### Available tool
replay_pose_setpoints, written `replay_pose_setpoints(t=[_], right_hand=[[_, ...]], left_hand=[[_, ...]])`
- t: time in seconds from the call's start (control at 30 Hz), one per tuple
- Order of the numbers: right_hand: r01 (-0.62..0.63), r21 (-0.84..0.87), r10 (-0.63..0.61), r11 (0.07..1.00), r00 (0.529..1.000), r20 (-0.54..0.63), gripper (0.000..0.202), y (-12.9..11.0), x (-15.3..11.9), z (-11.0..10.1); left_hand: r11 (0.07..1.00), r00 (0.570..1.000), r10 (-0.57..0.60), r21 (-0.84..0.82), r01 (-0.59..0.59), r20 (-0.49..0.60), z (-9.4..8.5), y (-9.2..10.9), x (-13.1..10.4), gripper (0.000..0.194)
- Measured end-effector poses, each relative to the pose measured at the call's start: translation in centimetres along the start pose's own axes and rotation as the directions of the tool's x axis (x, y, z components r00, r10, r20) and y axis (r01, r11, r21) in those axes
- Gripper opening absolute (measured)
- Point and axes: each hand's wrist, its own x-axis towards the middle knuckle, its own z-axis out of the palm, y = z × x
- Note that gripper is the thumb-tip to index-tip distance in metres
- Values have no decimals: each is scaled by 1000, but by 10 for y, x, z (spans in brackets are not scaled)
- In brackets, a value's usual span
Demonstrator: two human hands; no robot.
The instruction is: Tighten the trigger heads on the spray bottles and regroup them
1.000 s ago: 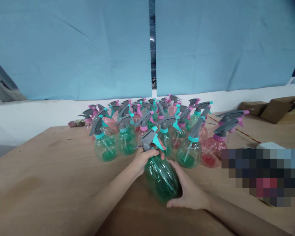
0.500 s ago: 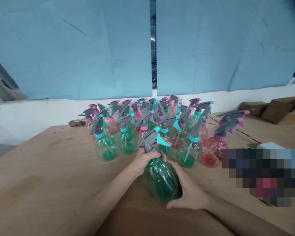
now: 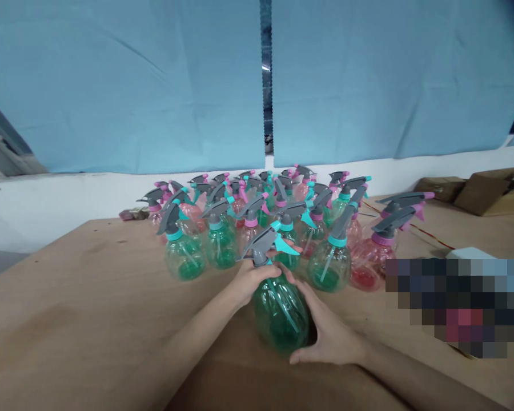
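A clear green spray bottle [image 3: 280,314] with a grey head and a turquoise trigger is tilted in front of me. My left hand [image 3: 257,277] is closed round its neck, just below the spray head. Around the right side of the bottle curves my right hand [image 3: 332,337], its thumb by the base and its fingertips up near the shoulder. Just beyond stand another green spray bottle [image 3: 329,268] to the right and a green spray bottle [image 3: 223,245] to the left. Some fingers of both hands are hidden behind the held bottle.
Several more green and pink spray bottles stand in a close group on the wooden table [image 3: 89,302], towards the wall. Cardboard boxes [image 3: 488,191] lie at the back right. A white object [image 3: 471,253] and a blurred-out patch are at the right.
The held spray bottle has shifted only very slightly, its head a touch to the right and its base a touch to the left. Both hands keep the same hold.
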Motion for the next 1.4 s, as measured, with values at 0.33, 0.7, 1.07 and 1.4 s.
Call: replay_pose_setpoints(t=[0.33,0.7,1.07,1.4], right_hand=[[-60,-17,60,998,998,9,114,1,-3,2],[-78,-164,85,983,996,37,98,7,-2,6],[-54,-400,120,915,982,142,62,-2,3,2],[55,-485,75,873,967,244,44,-4,5,0]], left_hand=[[995,998,65,-69,-66,-9,2,-1,0,17],[840,972,145,543,-23,-184,2,-9,-22,44],[375,840,470,923,87,-270,-26,-63,-65,76],[351,859,391,917,191,-329,-32,-66,-53,76]])
